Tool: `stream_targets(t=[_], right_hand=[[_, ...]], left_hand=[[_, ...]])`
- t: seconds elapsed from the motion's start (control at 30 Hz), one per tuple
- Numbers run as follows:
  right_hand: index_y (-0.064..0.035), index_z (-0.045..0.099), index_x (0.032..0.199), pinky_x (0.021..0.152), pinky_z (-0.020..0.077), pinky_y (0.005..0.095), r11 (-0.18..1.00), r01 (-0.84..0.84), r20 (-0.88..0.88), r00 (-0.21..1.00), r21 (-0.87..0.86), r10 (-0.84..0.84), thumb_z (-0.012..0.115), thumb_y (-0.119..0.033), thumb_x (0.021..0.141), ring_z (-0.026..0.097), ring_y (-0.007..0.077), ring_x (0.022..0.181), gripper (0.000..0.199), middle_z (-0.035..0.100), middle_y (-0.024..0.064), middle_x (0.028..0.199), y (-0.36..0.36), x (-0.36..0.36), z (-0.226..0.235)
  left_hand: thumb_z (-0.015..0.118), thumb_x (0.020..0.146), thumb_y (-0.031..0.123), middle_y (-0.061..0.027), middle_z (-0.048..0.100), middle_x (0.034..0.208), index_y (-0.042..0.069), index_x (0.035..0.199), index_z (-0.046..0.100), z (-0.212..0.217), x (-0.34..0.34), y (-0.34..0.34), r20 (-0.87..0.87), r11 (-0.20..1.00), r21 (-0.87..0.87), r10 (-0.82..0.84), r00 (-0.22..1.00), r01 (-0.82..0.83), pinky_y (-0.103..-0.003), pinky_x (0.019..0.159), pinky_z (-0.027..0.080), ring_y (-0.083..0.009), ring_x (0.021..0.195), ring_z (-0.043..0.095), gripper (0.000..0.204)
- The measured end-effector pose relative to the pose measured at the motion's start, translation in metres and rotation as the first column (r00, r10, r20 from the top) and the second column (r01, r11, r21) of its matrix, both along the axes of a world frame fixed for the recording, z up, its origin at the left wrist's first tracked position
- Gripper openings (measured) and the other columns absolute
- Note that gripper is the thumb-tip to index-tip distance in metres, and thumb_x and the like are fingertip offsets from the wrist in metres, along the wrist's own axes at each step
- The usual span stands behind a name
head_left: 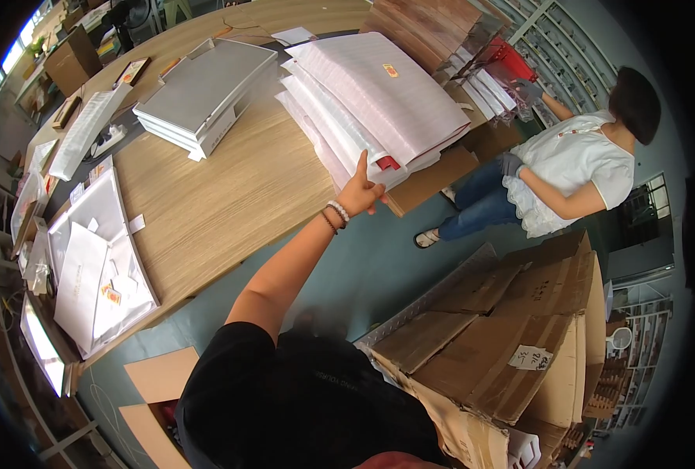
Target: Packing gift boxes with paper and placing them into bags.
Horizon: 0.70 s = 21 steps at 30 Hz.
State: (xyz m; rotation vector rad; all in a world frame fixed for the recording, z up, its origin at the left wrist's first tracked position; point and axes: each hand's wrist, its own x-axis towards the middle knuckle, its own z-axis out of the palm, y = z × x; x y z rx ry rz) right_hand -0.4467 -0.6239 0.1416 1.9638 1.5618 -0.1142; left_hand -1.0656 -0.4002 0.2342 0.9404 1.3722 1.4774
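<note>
My left hand point(358, 193) reaches over the table's near edge, at the front corner of a stack of packages wrapped in white foam sheet point(386, 94). Its index finger is stretched out toward the stack and the other fingers are partly bent, with nothing held. Whether the fingertip touches the wrapping I cannot tell. A small red piece point(388, 162) shows between the wrapped layers beside the fingers. A beaded bracelet point(338, 213) and a dark band circle the wrist. My right hand is out of view.
Shallow grey-and-white boxes point(207, 90) lie stacked on the wooden table point(214, 187). An open white box point(101, 258) holds papers at the left. Large brown cartons point(488, 328) stand at the right. A gloved co-worker point(574, 164) stands beyond the table's right end, near a red basket point(513, 61).
</note>
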Motion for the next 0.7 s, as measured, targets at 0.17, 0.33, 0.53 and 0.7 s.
stream_targets(t=[0.17,0.33,0.53,0.7], right_hand=[[0.0005,0.068,0.078,0.07,0.0496,0.0395,0.963,0.115,-0.025,0.992,-0.245,-0.125,0.069,-0.051,0.062,0.065,0.0305,0.078,0.054,0.066,0.0179,0.077,0.004,0.001,0.017],[0.0002,0.067,0.087,0.074,0.0494,0.0393,0.878,0.206,-0.133,0.948,-0.432,-0.288,0.069,-0.049,0.062,0.064,0.031,0.086,0.055,0.066,0.0192,0.088,0.026,0.014,-0.004],[-0.0046,0.063,0.109,0.091,0.0426,0.0441,0.836,0.217,-0.127,0.939,-0.504,-0.32,0.065,-0.046,0.067,0.054,0.0308,0.111,0.059,0.059,0.0166,0.115,0.022,0.037,-0.043],[-0.0043,0.06,0.114,0.095,0.0401,0.0408,0.7,-0.028,-0.195,0.968,-0.714,-0.16,0.061,-0.055,0.071,0.05,0.0311,0.116,0.067,0.056,0.0164,0.12,0.081,-0.026,-0.027]], left_hand=[[0.052,0.086,0.009,-0.0143,0.065,0.077,0.01,0.141,-0.015,-0.062,0.013,-0.035,0.114,0.989,-0.136,0.073,0.991,-0.057,-0.028,0.044,0.048,-0.0166,0.045,0.055,0.086],[0.052,0.083,0.005,-0.0172,0.064,0.077,0.009,0.139,-0.014,-0.157,0.021,-0.142,0.248,0.892,-0.397,0.332,0.91,-0.218,-0.029,0.041,0.049,-0.0209,0.048,0.059,0.087],[0.052,0.08,0.005,-0.0172,0.064,0.077,0.01,0.139,-0.015,-0.196,0.05,-0.212,0.274,0.796,-0.579,0.393,0.878,-0.176,-0.029,0.04,0.049,-0.0196,0.045,0.056,0.089],[0.052,0.083,0.006,-0.0171,0.064,0.082,0.016,0.14,-0.012,-0.189,0.041,-0.175,0.201,0.825,-0.532,0.34,0.919,-0.189,-0.03,0.044,0.051,-0.0182,0.046,0.058,0.087]])
